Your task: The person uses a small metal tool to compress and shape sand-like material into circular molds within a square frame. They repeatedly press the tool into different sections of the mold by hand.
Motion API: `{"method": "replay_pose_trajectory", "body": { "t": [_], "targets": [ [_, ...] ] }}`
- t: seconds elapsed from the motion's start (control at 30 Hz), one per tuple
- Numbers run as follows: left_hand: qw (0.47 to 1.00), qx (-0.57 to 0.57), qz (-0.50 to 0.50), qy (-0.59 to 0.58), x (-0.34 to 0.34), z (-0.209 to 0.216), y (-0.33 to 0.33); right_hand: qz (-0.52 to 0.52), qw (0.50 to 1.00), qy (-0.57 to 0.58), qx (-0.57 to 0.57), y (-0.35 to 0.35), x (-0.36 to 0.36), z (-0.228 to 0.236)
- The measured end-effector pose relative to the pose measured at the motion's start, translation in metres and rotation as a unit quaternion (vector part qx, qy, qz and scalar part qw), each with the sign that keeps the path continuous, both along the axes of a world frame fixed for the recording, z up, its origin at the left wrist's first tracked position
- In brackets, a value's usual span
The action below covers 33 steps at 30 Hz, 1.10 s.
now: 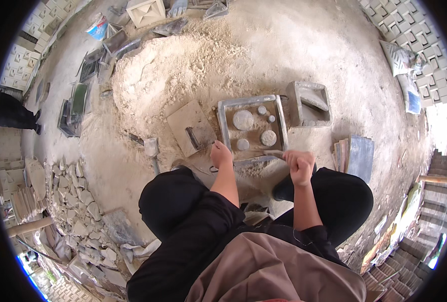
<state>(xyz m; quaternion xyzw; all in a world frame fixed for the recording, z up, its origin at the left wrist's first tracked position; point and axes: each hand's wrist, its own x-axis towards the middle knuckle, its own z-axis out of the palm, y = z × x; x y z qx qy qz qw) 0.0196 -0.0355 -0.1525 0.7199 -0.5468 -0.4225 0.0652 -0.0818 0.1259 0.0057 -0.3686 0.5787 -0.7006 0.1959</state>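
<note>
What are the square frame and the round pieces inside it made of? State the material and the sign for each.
Square frame: likely metal, with a thin, straight grey rim and dull sheen, dust-caked. Round pieces: probably cement or plaster, matte, pale grey and grainy like the surrounding powder.

A crumpled blue, white and red bag (98,26) lies at about eleven o'clock near the upper rim. At roughly two o'clock a pale grey sack (397,58) leans on stacked blocks, a blue-and-white bag (413,100) just below it.
</note>
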Motion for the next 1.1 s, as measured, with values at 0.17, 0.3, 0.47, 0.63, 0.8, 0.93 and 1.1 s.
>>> {"method": "replay_pose_trajectory", "body": {
  "t": [0.17,0.3,0.47,0.63,0.8,0.93,1.1],
  "targets": [
    [1.000,-0.011,-0.002,0.013,0.001,-0.005,-0.001,0.004,0.999,-0.015,0.039,-0.007,-0.005,0.001],
    [1.000,-0.008,0.012,0.014,0.001,-0.006,0.000,0.005,1.000,-0.002,0.031,-0.002,0.007,0.015],
    [1.000,0.011,0.007,0.001,0.000,-0.003,-0.003,-0.018,0.995,-0.049,0.088,-0.018,-0.004,0.003],
    [1.000,-0.011,-0.016,0.002,0.000,0.003,-0.002,-0.041,0.995,-0.090,0.020,-0.014,-0.007,0.005],
    [1.000,0.008,-0.020,-0.014,-0.004,0.004,-0.002,-0.088,0.991,-0.104,-0.015,-0.009,-0.012,0.002],
    [0.998,0.022,-0.053,-0.036,0.003,0.003,0.005,-0.126,0.990,-0.046,-0.034,-0.007,0.002,-0.008],
    [0.997,-0.021,-0.067,-0.029,-0.004,-0.008,-0.007,-0.164,0.982,-0.045,-0.079,-0.011,0.006,0.003]
  ]
}}
